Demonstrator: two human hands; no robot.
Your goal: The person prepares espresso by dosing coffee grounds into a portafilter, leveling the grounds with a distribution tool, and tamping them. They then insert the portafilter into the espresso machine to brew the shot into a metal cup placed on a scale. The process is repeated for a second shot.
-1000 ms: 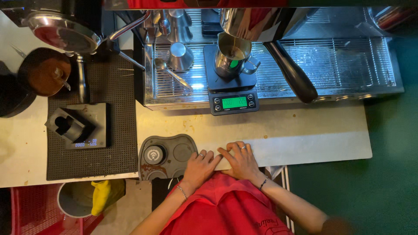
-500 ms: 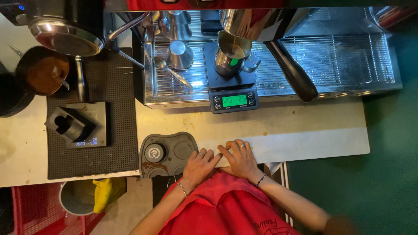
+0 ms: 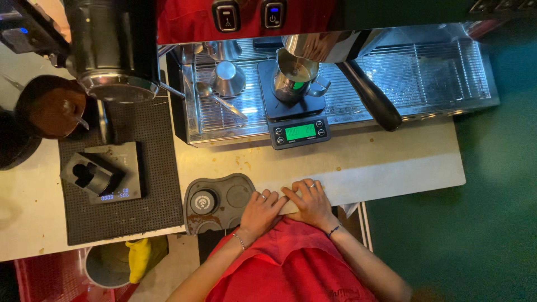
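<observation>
**Fingers flat on the bench edge, holding nothing**

Fingers (image 3: 267,197) of the left hand (image 3: 260,211) lie spread and flat, gripping nothing, with their tips at the right rim of the grey tamping mat (image 3: 219,202). The right hand (image 3: 311,202) rests just beside it, fingers likewise extended and empty, pressed on the near edge of the pale bench (image 3: 363,162). The two hands touch at the inner fingers. A thin bracelet sits on each wrist, and a red garment (image 3: 285,268) fills the near foreground below them.

The tamping mat lies at the near edge of the bench, left of the hands, with a round tamper (image 3: 203,202) standing in its left recess.

Farther back, a small black scale with a green lit display (image 3: 300,130) sits on the drip tray (image 3: 425,72) of the espresso machine, and a steel milk pitcher (image 3: 295,79) stands on it under the group head. A black portafilter handle (image 3: 370,96) slants to the right of the scale. To the left, a black ridged mat (image 3: 151,168) carries a second scale (image 3: 114,178) with a dark holder on top, below the coffee grinder (image 3: 114,47). A round container of brown coffee grounds (image 3: 50,106) sits at far left. A yellow cloth (image 3: 141,256) hangs over a bin below the bench.
</observation>
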